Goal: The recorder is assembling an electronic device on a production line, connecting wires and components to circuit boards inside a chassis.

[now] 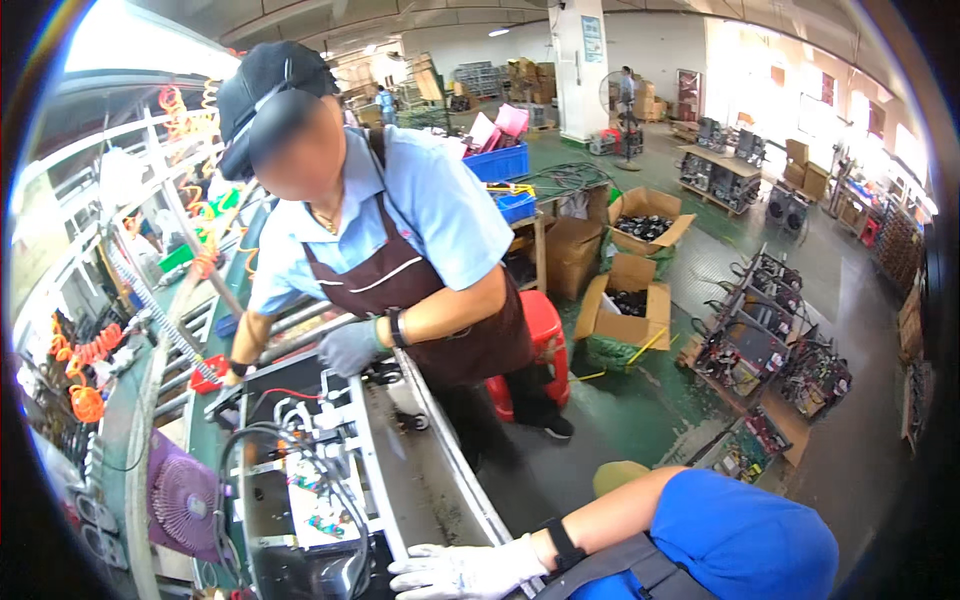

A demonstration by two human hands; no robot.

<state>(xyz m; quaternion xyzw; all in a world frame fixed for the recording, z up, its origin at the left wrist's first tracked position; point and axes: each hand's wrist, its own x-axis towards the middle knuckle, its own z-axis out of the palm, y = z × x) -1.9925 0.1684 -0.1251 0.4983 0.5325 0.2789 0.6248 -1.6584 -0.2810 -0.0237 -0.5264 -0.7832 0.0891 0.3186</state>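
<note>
My right hand, in a white glove, lies on the near end of a metal rail beside an open case. Its fingers look stretched out, and nothing shows held in it. My left hand is out of view. The open metal case holds a white board with small coloured parts, black cables and a red wire. Across from me a person in a light blue shirt and dark apron bends over the case. That person's grey-gloved hand is at its far edge; the other hand reaches down by its far left corner.
A purple fan-like panel stands left of the case. Orange coiled hoses hang farther left. Behind the person is a red stool. Open cartons of black parts and stacked machine assemblies stand on the floor at right.
</note>
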